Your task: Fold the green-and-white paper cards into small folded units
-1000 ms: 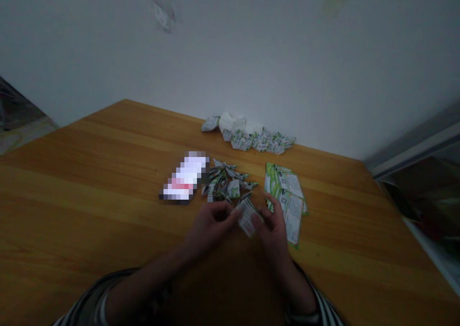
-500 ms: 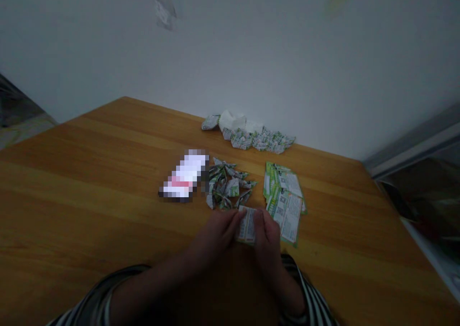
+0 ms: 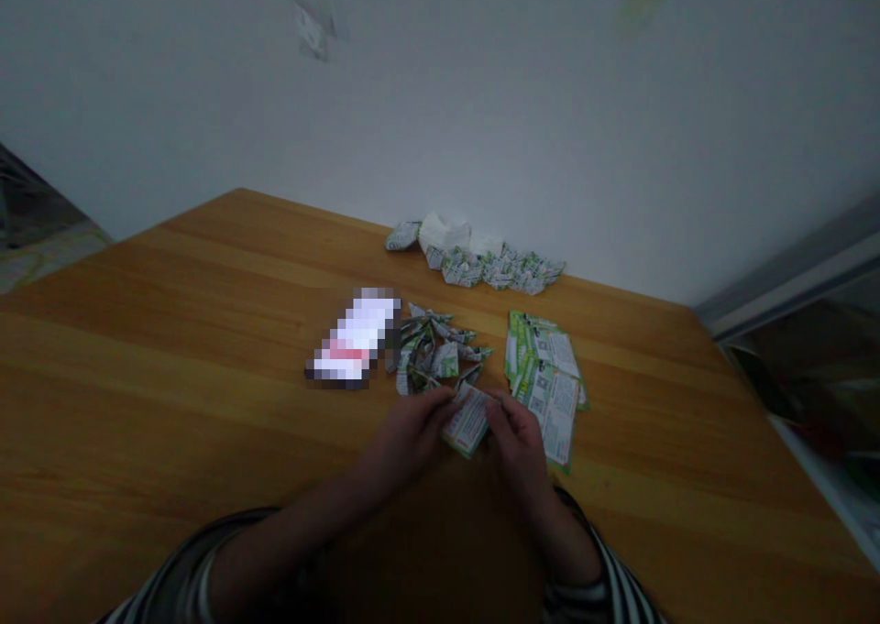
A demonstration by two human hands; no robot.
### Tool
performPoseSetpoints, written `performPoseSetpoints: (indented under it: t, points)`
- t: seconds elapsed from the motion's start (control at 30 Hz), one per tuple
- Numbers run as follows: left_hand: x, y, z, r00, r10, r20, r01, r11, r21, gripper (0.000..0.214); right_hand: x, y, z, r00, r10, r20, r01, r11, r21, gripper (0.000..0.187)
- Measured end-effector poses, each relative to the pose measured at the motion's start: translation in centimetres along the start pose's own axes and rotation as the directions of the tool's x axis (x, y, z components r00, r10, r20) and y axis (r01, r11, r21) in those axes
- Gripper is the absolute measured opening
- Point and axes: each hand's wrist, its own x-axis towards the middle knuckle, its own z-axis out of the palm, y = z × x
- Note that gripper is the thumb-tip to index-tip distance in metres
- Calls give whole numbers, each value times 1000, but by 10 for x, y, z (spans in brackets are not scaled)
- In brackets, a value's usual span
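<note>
Between my hands is a small folded printed paper [image 3: 468, 421], tilted, with lines of text and a greenish lower edge. My left hand [image 3: 416, 427] pinches its left side, and my right hand [image 3: 514, 427] grips the right side with the thumb on top. Just beyond my hands lies a heap of folded paper pieces [image 3: 440, 354] with pointed ends. To the right, partly behind my right hand, sits a stack of flat green and white printed leaflets [image 3: 546, 381].
A phone with a blurred lit screen [image 3: 357, 335] lies left of the folded pieces. Along the wall [image 3: 481, 102] at the table's back edge are more folded papers [image 3: 495, 267] and crumpled white tissue [image 3: 444, 233]. The wooden table [image 3: 171, 358] extends to both sides.
The folded paper has turned in my hands, so its lower edge now slants. My right hand has shifted slightly right and opened a little away from the paper's face.
</note>
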Motion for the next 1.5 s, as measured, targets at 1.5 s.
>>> performPoseSetpoints:
  t: [1.5]
  points:
    - [5, 5, -18, 987, -15, 159, 23, 999, -43, 23, 9, -18, -33, 910, 42, 413, -12, 997, -76, 16]
